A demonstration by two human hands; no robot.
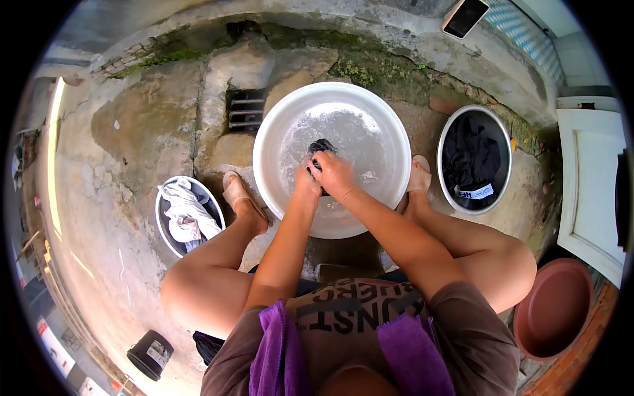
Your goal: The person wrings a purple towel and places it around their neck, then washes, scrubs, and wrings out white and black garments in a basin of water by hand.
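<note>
Both my hands meet over a large white basin (272, 105) of soapy water set between my feet. A bunched piece of black cloth (321, 146) is gripped between them, its top poking out above the fingers. My left hand (306, 181) closes round the lower left of the cloth. Against it from the right presses my right hand (335, 173), fingers curled over the cloth and slightly blurred. Foam and bubbles float on the water (360, 142) around them.
An oval metal tub (508, 158) with black clothes (470, 152) stands at right, a smaller tub (160, 221) with white clothes (188, 210) at left. A drain grate (246, 111) lies behind. A brown basin (553, 309), black bucket (150, 355) and white door (591, 185) stand farther out.
</note>
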